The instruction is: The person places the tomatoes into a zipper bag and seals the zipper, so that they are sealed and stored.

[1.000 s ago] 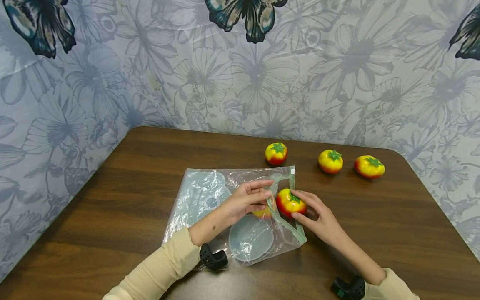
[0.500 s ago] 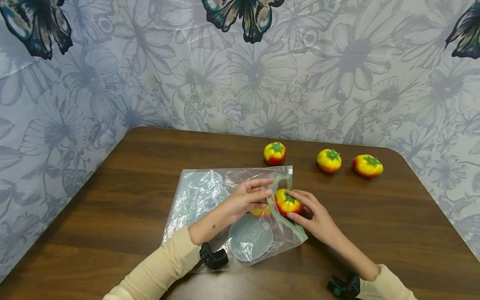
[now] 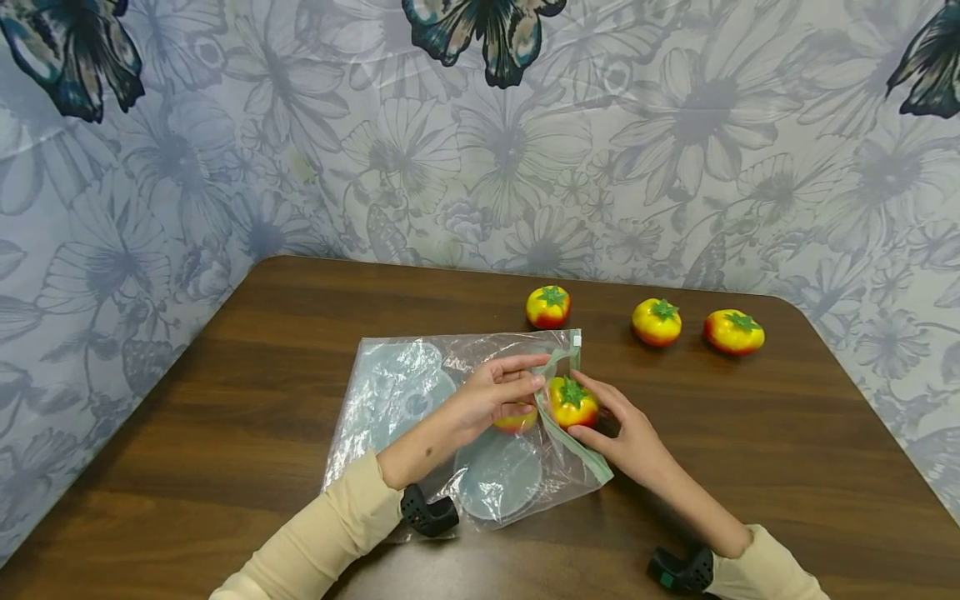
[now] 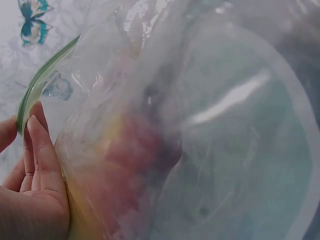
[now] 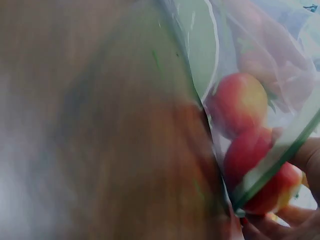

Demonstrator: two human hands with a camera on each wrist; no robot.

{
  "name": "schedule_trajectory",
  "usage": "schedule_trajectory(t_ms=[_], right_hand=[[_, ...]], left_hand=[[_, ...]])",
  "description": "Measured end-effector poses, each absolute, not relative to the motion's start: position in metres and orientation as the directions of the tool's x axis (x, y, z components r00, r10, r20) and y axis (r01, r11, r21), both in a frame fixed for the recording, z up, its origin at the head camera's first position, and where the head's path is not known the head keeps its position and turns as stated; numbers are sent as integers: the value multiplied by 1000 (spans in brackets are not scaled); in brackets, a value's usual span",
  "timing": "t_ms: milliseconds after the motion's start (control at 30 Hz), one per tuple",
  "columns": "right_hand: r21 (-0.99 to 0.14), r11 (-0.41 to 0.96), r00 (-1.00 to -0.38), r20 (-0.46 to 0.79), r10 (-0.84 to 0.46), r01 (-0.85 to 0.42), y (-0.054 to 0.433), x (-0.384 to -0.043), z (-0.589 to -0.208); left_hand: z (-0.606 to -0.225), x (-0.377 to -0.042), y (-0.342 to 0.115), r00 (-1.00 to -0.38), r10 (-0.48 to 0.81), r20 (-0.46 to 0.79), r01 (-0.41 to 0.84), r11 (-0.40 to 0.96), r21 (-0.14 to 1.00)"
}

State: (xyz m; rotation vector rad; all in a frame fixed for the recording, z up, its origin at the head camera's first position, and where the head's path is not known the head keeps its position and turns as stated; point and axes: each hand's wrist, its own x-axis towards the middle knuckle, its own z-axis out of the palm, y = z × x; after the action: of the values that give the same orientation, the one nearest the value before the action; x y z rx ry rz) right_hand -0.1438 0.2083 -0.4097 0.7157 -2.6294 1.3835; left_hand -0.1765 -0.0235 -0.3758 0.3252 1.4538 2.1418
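A clear zip bag [image 3: 577, 487] with a pale green rim lies on the table, its mouth facing right. My left hand [image 3: 483, 400] reaches over the bag and pinches the rim between thumb and fingers, keeping the mouth apart. My right hand [image 3: 633, 433] grips a red-and-yellow toy tomato [image 3: 572, 406] with a green star-shaped top, right at the mouth. In the right wrist view this tomato [image 5: 280, 192] sits partly behind the green rim, against another tomato [image 5: 245, 102] inside the bag. That inner tomato [image 3: 513, 422] is partly hidden by my left hand in the head view.
Three more toy tomatoes stand along the back: one tomato [image 3: 548, 307] behind the bag, a second tomato [image 3: 657, 323] and a third tomato [image 3: 734, 332] to the right. The brown wooden table [image 3: 225, 400] ends at a flower-patterned wall [image 3: 510, 167]. Pale blue-green round shapes [image 3: 498, 475] show on the bag.
My right hand has moved slightly left, bringing the tomato further into the bag's mouth. The left hand keeps its pinch on the rim. The tomatoes at the back stay put.
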Motion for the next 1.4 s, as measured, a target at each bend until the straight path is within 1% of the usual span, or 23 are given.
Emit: schedule_trajectory(t_ms=[200, 467, 567, 767, 867, 1033, 1167, 1400], right_hand=[[-783, 440, -875, 262, -408, -440, 220, -142, -408], [-763, 430, -824, 230, -518, -483, 232, -144, -404], [-758, 456, -839, 216, -499, -466, 233, -144, -404], [-744, 529, -895, 213, -392, -409, 227, -145, -405], [-751, 529, -906, 224, -358, -395, 223, -145, -406], [-767, 502, -906, 250, -342, -401, 217, -145, -407], [-756, 497, -896, 277, -346, -425, 212, -147, -409], [-719, 528, -887, 297, -352, -451, 203, -149, -408]], left_hand=[[-376, -176, -23, -832, 545, -100, -294, -282, 913], [-373, -176, -23, -832, 546, -95, -293, -287, 912], [-374, -176, -23, -832, 547, -98, -297, -289, 910], [-373, -177, -23, -833, 543, -100, -289, -274, 917], [-374, -178, -24, -836, 539, -100, -283, -268, 921], [-375, -179, -24, -842, 532, -94, -277, -276, 920], [-374, -180, -25, -842, 532, -83, -271, -285, 919], [-369, -180, -25, -842, 535, -77, -265, -284, 921]])
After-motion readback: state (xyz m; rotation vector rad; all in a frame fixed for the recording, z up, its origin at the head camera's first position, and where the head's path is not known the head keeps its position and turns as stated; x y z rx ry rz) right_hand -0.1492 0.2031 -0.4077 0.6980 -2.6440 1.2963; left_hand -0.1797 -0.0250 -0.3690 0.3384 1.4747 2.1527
